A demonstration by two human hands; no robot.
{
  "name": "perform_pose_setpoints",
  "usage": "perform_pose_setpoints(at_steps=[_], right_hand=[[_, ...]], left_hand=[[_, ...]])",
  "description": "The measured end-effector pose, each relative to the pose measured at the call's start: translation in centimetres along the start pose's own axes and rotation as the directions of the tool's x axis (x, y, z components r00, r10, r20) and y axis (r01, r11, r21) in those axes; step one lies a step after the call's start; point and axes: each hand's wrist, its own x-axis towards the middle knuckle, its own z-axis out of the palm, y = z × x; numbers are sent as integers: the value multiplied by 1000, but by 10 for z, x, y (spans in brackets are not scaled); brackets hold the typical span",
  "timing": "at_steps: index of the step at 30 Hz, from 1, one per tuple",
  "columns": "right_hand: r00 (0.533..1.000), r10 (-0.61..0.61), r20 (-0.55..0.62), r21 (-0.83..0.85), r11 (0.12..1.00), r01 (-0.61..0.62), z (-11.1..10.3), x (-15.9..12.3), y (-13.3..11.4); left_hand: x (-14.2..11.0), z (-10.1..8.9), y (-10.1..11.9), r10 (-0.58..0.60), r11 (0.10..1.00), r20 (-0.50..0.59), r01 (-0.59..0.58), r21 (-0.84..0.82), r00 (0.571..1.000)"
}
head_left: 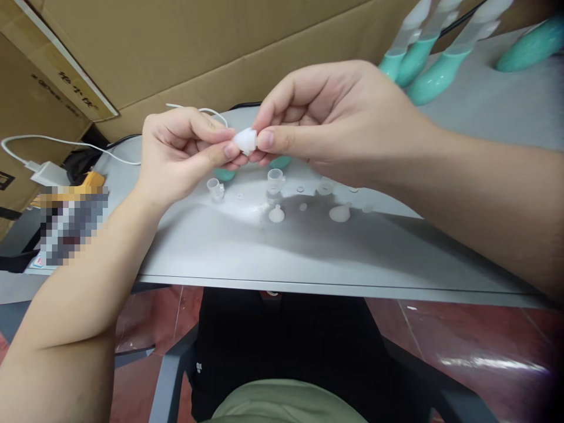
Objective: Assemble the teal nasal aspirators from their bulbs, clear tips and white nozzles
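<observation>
My left hand (183, 150) and my right hand (335, 120) meet above the grey table (308, 252). Both pinch one small white cone-shaped plastic cap (245, 141) between thumbs and fingertips. Below them on the table stand two small clear plastic cups (215, 188) (275, 179). Two white dome-shaped caps (277, 214) (339, 212) and several tiny clear discs (300, 190) lie close by. A teal piece (224, 174) shows under my left hand, partly hidden.
Teal and translucent bottles (434, 70) lie at the table's far right. Cardboard boxes (185, 47) stand behind the table. A white charger with its cable (48, 171) lies at the left, beside a blurred patch. The table's front edge runs above my lap.
</observation>
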Motion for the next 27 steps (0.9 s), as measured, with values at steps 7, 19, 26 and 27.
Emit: perform_pose_setpoints(at_steps=[7, 19, 26, 27], right_hand=[[997, -54, 63, -24, 998, 56, -4, 1, 2], [993, -29, 115, -19, 999, 31, -7, -1, 1], [994, 1, 112, -60, 998, 6, -5, -1, -1], [994, 6, 112, -65, 998, 1, -5, 0, -1]], left_hand=[[-3, -10, -33, -130, 989, 58, 133, -67, 990], [7, 13, 48, -241, 971, 159, 237, 43, 957], [-1, 8, 11, -41, 999, 62, 41, 9, 997], [-1, 8, 11, -11, 1000, 68, 12, -17, 998]])
